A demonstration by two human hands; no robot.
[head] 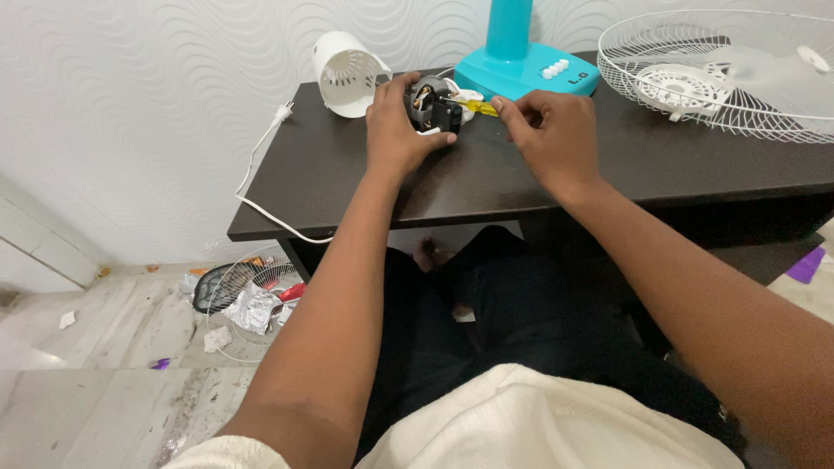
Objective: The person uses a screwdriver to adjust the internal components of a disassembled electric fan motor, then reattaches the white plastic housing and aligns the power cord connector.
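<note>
Left hand [393,130] clamps fan motor [432,106] on table [347,174]; right hand [552,130] pinches yellow screwdriver [476,107] at motor. Screw-driving step; next needs steady tip alignment.

I see no packages, signs or screens here. The only marking is a small dark label [578,78] printed on the front right corner of the turquoise fan base [526,75]. It sits just right of the row of white buttons [554,69] on that base, on the sloping top face near the edge. It is a short dark mark against the turquoise plastic, too small for me to tell more. Nothing else near the fan base carries a sticker or tag that I can make out.
</note>
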